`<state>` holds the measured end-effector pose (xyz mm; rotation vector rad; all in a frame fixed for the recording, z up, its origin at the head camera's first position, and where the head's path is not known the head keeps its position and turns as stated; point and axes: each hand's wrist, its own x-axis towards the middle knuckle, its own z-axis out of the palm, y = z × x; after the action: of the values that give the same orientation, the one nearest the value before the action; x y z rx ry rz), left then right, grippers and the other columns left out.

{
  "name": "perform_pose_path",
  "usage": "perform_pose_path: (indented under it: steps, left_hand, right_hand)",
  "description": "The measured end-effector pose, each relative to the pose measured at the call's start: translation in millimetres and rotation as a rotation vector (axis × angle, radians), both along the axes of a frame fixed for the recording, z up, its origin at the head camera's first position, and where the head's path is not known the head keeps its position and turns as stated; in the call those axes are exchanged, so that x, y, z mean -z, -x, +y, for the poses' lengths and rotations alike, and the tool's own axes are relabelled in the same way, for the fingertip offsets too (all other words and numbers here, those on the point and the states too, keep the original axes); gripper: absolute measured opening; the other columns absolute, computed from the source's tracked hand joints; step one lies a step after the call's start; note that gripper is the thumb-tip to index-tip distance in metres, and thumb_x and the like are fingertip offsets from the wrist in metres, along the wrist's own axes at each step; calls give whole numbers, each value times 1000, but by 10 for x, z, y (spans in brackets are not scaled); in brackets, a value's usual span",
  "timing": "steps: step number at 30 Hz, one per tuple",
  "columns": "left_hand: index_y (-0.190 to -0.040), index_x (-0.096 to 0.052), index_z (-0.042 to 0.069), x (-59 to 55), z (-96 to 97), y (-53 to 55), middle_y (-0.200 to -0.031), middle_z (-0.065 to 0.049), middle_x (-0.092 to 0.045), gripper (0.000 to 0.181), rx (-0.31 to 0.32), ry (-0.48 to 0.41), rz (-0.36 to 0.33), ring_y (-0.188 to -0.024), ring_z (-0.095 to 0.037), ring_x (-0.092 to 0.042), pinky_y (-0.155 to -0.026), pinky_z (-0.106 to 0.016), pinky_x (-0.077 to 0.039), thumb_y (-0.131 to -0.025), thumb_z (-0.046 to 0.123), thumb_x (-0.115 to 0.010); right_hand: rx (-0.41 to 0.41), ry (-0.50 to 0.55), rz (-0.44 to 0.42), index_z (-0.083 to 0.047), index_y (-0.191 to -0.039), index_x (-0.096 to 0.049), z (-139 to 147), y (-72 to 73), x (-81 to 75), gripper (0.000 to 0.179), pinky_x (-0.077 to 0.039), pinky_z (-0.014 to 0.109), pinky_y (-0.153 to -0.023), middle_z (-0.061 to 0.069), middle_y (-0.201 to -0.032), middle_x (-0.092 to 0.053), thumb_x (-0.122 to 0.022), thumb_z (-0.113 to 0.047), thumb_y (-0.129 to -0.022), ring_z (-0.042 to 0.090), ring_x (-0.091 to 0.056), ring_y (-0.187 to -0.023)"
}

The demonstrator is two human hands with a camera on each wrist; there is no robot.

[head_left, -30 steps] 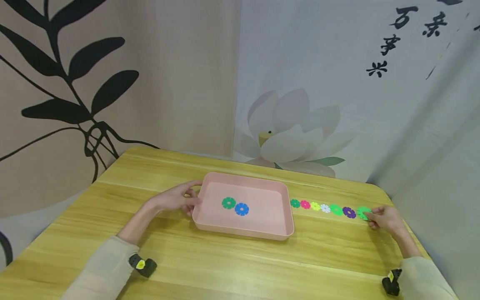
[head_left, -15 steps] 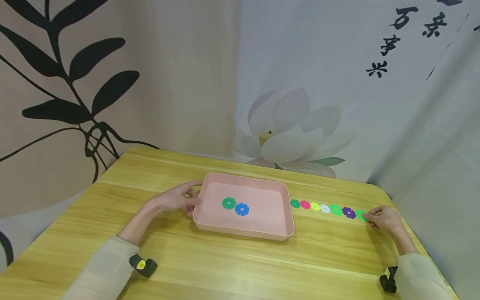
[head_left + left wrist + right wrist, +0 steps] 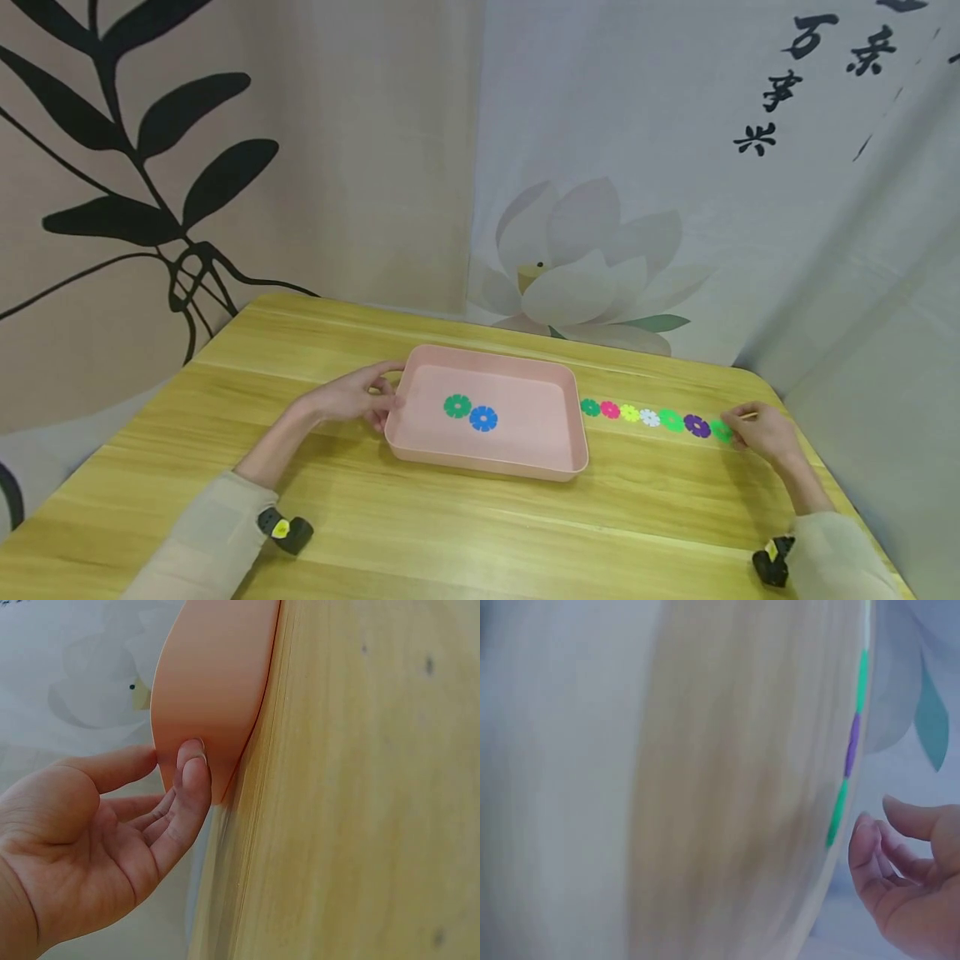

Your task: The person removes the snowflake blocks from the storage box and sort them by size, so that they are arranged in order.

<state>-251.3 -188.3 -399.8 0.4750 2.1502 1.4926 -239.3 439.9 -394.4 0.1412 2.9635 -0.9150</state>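
Note:
My left hand (image 3: 352,396) grips the left end of a pink tray (image 3: 525,417), which stands on the table. In the left wrist view its fingers (image 3: 196,776) lie against the tray's outer wall, with the thumb at the rim. Inside the tray lie a green snowflake disc (image 3: 457,407) and a blue snowflake disc (image 3: 483,418). A row of several discs runs rightward from the tray and ends in a light green disc (image 3: 722,431). My right hand (image 3: 768,433) hovers at that disc, partly covering it. The right wrist view shows its thumb and fingers apart, holding nothing.
The row also has a purple disc (image 3: 697,426), a white disc (image 3: 649,417), a yellow disc (image 3: 630,412) and a pink disc (image 3: 610,410). The wooden table (image 3: 450,533) ends at a printed curtain (image 3: 600,167) behind it.
The right hand has moved the last light green disc slightly left against the purple one, then let go and lifted a little. The left hand and tray have stayed put.

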Motion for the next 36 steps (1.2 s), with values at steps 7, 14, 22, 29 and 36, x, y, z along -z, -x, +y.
perform_pose_path:
  steps: [7, 14, 22, 29, 36]
  left_hand:
    - [-158, -17, -4, 8, -9, 2, -106, -20, -56, 71, 6, -8, -1, -76, -23, -65, -72, -39, -59, -103, 9, -59]
    - [-158, -17, -4, 19, -15, 8, -106, -19, -55, 71, -3, -5, -4, -76, -23, -65, -72, -39, -59, -102, 9, -60]
    - [-158, -17, -4, 28, -20, 10, -106, -19, -55, 70, -4, -3, -4, -76, -23, -65, -72, -39, -59, -103, 8, -58]
    - [-158, -17, -4, 29, -14, 16, -106, -20, -56, 69, 1, -1, -2, -76, -23, -65, -71, -38, -59, -103, 8, -57]
    - [-158, -16, -4, 27, -15, 17, -108, -21, -56, 70, 2, -6, -5, -77, -24, -65, -72, -40, -60, -103, 8, -58]
  right_hand:
    - [-69, 49, 53, 15, -118, -55, -359, 65, -109, 39, -56, 36, -64, 18, -88, -69, -55, -22, -105, 24, -67, -69]
    - [-181, 90, 108, 11, -119, -57, -814, 104, -263, 35, -58, 38, -64, 19, -92, -69, -58, -21, -104, 30, -68, -74]
    - [-290, 146, 138, 6, -117, -60, -1328, 134, -380, 29, -58, 36, -67, 14, -91, -69, -61, -19, -103, 32, -68, -76]
    - [-348, 208, 120, 4, -115, -61, -1759, 163, -371, 25, -56, 36, -63, 12, -92, -68, -63, -16, -101, 35, -67, -77]
    - [-429, 238, 71, 1, -113, -64, -2208, 162, -309, 22, -58, 45, -66, 20, -97, -69, -66, -15, -99, 37, -67, -77]
